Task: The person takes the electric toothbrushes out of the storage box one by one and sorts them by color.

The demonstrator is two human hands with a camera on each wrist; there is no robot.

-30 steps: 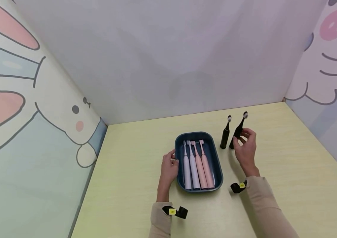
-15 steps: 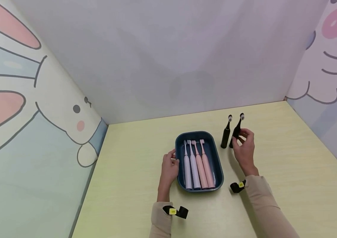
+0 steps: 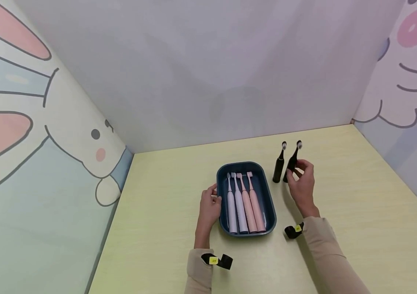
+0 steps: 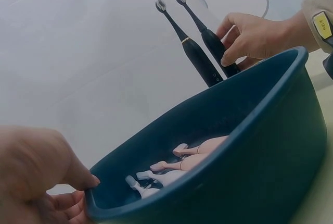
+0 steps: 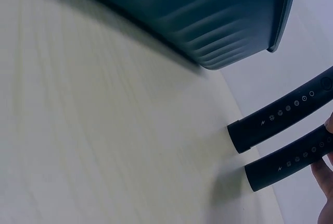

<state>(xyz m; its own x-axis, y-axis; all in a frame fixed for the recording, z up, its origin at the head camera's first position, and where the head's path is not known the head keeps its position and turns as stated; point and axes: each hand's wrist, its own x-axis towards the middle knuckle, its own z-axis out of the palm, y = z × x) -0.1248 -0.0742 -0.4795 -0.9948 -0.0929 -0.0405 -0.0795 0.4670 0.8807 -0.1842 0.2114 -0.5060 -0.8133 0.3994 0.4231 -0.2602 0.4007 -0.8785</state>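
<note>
My right hand pinches a black electric toothbrush by its handle, thumb on one side and fingers on the other. The brush is upright, head at the top. Just left of it a second black electric toothbrush stands upright on its own. A dark blue tray lies left of both. Inside it, side by side, are two pale lilac electric toothbrushes and two pink ones. My left hand grips the tray's left rim, its thumb over the edge in the left wrist view.
The light wooden table meets a pale back wall. Cartoon-printed side walls stand at left and right. Each wrist carries a small black camera on a strap.
The right hand has brought its black toothbrush slightly left and more upright, closer to the standing one. The left hand and the tray have stayed in place.
</note>
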